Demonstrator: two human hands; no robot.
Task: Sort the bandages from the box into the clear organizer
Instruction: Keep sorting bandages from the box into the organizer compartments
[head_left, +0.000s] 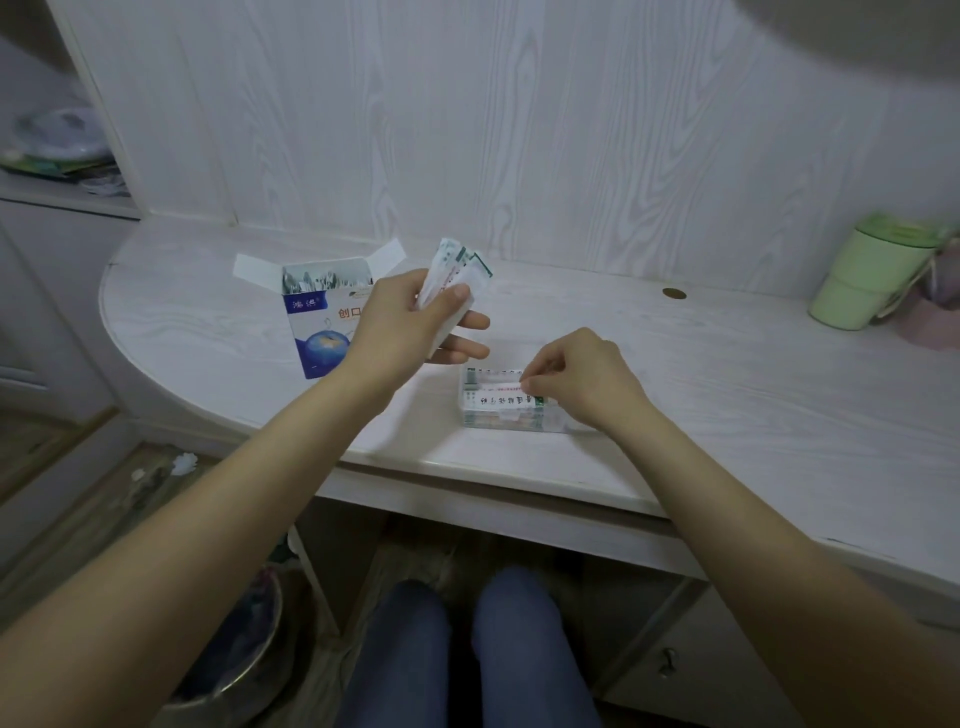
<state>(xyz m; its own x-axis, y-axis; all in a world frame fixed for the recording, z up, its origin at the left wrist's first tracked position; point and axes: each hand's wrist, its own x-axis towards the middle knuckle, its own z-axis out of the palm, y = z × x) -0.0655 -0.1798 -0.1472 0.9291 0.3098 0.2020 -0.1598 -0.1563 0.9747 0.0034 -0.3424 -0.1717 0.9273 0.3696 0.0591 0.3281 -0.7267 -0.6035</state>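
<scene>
An open blue and white bandage box (317, 317) stands on the white desk, its flaps spread and more bandages showing inside. My left hand (415, 322) holds a fanned bunch of wrapped bandages (457, 270) just right of the box. The clear organizer (506, 402) lies in front of me with several bandages stacked in it. My right hand (576, 379) is over its right side, fingertips pinching one white bandage (501, 385) that lies on top of the stack.
A green lidded cup (872, 275) stands at the far right by a pink object. A small coin-like disc (674, 294) lies near the wall. The desk's curved front edge (467, 467) is close to my knees; a bin sits on the floor at lower left.
</scene>
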